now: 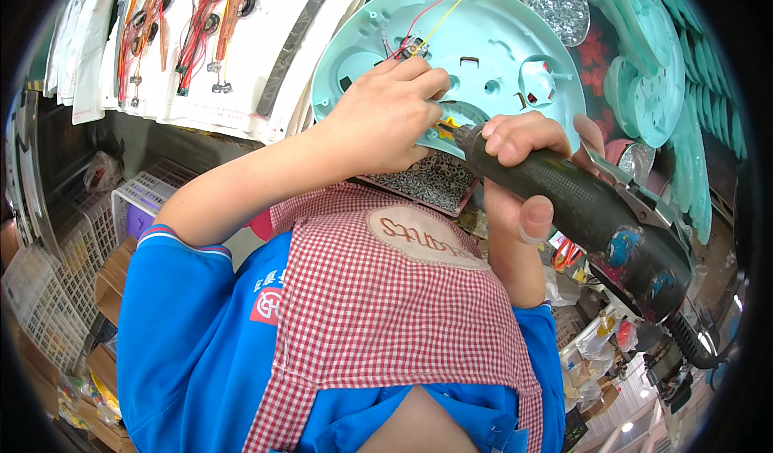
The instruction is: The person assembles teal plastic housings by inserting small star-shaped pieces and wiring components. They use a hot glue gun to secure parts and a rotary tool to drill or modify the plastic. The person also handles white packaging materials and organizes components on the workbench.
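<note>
My right hand point(527, 155) is wrapped round a black electric screwdriver point(564, 191), its thumb apart along the near side. The driver's tip points left, close to the fingers of my left hand point(394, 115). That hand rests over the near left part of a turquoise plastic shell point(507, 50), its fingers curled in a pinch; what they hold is hidden. Just beyond its knuckles, a small round part point(414, 46) with red and yellow wires sits in the shell. A yellow star point(451, 125) shows by the driver's tip.
Wired parts point(211, 22) lie on white packages at the left. A tub of small metal pieces point(554, 4) stands behind the shell, and a tray of screws point(431, 181) sits in front. More turquoise shells point(644, 91) are stacked at the right. White crates point(48, 292) stand lower left.
</note>
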Demonstrator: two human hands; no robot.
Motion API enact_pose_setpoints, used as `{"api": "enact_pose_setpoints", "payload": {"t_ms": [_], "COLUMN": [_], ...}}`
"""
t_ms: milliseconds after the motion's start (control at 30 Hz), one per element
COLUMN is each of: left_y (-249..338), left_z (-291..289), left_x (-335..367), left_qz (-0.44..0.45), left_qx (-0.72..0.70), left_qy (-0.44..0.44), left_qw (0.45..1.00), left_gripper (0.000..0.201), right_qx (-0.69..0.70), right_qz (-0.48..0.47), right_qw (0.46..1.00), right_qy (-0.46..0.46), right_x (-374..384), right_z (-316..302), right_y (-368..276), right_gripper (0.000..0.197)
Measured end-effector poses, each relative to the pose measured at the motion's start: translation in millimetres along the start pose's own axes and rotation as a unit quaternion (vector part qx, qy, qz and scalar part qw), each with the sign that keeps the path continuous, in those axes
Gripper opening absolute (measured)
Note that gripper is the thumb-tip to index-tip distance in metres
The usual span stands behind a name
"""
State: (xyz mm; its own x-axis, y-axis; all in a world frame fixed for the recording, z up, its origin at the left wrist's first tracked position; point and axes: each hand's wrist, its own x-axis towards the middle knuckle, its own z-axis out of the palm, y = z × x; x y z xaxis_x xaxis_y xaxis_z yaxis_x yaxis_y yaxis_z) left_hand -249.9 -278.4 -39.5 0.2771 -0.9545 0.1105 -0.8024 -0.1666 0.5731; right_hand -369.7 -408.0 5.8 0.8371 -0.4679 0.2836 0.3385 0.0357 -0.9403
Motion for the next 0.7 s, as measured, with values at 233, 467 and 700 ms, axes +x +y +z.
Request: {"api": "enact_pose_setpoints", "payload": {"t_ms": [233, 467, 700], "left_y": [-0.7, -0.7, -2.1], "left_z": [3.6, 3.4, 5.6], "left_x": [-0.1, -0.1, 0.2], "left_qz": [-0.003, -0.019, -0.017], "left_qx": [-0.015, -0.049, -0.039], "left_qy": [0.003, -0.008, -0.001], "left_qw": [1.0, 0.999, 0.999], "left_gripper": [0.03, 0.032, 0.033], "right_qx": [-0.01, -0.016, 0.024], "right_qz": [-0.024, -0.068, -0.065], "right_qw": [0.997, 0.995, 0.995], "right_qy": [-0.076, -0.076, -0.078], "right_x": [-4.4, -3.6, 0.3], "right_z": [-7.2, -6.7, -6.1], "right_y": [9.3, 14.0, 23.2], "right_gripper": [0.082, 0.077, 0.081]}}
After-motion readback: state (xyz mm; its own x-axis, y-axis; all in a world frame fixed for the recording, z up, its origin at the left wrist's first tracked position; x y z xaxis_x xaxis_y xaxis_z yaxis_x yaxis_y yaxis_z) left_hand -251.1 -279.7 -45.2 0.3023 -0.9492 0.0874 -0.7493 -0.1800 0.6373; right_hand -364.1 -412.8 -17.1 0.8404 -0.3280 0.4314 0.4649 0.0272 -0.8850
